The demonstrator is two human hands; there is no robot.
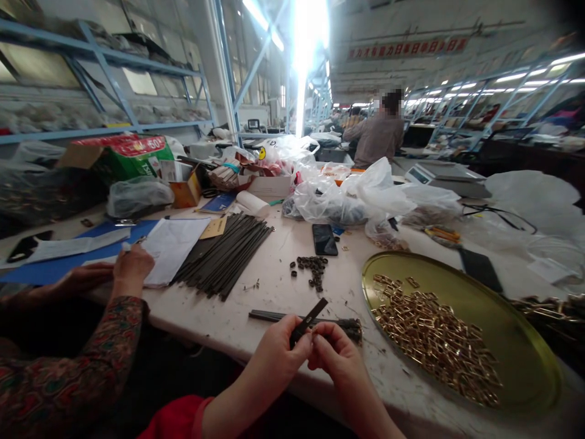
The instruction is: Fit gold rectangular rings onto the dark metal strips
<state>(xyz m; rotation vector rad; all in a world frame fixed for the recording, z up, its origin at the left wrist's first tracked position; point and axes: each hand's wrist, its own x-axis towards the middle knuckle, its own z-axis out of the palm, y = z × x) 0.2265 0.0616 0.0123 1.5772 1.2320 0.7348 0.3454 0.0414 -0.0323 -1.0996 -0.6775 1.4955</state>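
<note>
Near the table's front edge, my left hand (286,342) is closed around a dark strap (315,312), whose free end points up and to the right. My right hand (336,353) is pinched close against the left fingertips; whatever lies between its fingers is hidden. Just behind both hands lies a small bundle of dark straps (350,329). A large sheaf of similar long straps (228,253) is fanned out to the left. Small dark loops (316,263) are scattered behind my hands. On the right, a round gold tray (525,360) bears a heap of gold metal buckles (434,341).
At the left, another person's hand (132,265) holds a pen over papers (176,241). A black phone (324,239) lies beyond the loops. Plastic bags (333,195), boxes (189,189) and a scale (445,177) line the back. Someone sits (379,137) farther off.
</note>
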